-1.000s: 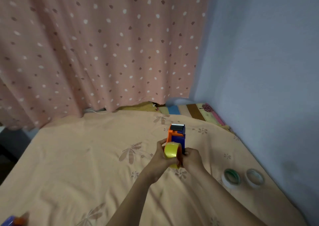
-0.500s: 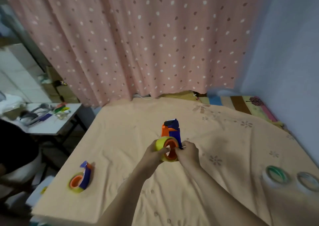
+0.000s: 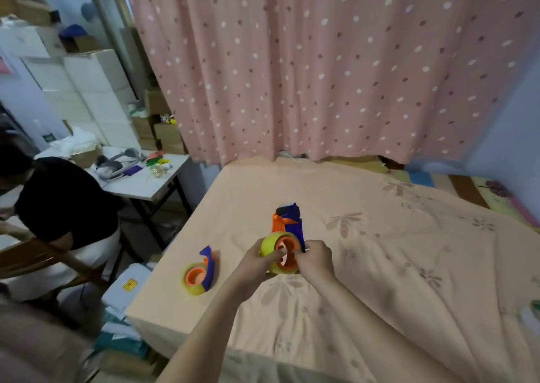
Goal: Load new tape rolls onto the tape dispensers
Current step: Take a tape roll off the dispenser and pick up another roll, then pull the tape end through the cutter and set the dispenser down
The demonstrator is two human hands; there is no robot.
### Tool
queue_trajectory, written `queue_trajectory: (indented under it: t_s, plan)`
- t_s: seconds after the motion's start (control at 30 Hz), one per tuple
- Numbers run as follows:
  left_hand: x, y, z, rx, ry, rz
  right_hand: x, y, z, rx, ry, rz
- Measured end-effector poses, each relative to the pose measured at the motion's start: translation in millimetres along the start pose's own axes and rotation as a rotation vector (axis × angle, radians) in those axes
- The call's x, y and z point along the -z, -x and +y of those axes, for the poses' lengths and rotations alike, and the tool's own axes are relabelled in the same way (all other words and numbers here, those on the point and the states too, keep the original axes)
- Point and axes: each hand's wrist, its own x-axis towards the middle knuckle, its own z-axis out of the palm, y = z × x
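I hold an orange and blue tape dispenser [image 3: 287,222] above the bed, its head pointing away from me. A yellow tape roll [image 3: 270,244] sits around its orange hub. My left hand [image 3: 257,261] grips the roll from the left. My right hand [image 3: 314,258] pinches the roll and the dispenser's side from the right. A second dispenser [image 3: 200,276], blue and orange with a yellow roll on it, lies flat on the bed to the left of my hands.
The peach flowered bedsheet [image 3: 380,265] covers the bed. A spare roll [image 3: 534,309] peeks in at the right edge. A dotted pink curtain [image 3: 321,61] hangs behind. Left of the bed sits a person in black [image 3: 58,201] by a cluttered white table [image 3: 140,178].
My view has swung to the left, bringing the second dispenser, the table and the seated person into sight. The spare rolls slid to the right edge. My hands stay on the roll and dispenser.
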Motion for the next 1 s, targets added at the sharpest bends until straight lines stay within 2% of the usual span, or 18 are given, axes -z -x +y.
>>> queue_trajectory:
  t_s: [0.2, 0.3, 0.5, 0.63, 0.83, 1.0]
  plan:
    - [119, 23, -14, 0.078, -0.055, -0.015, -97, 34, -39, -0.085, 0.057, 0.03]
    - [156, 27, -23, 0.13, -0.122, -0.017, -123, 42, -43, -0.121, 0.082, 0.022]
    - [194, 12, -29, 0.24, -0.232, -0.073, -156, 32, -38, -0.213, 0.1, -0.001]
    - [210, -8, -30, 0.308, -0.362, -0.051, -171, 9, -28, -0.265, 0.109, -0.034]
    - [237, -48, -16, 0.393, -0.486, 0.031, -200, -32, -20, -0.308, 0.1, -0.046]
    - [258, -84, -12, 0.372, -0.584, 0.295, -223, -56, -11, -0.351, 0.158, -0.066]
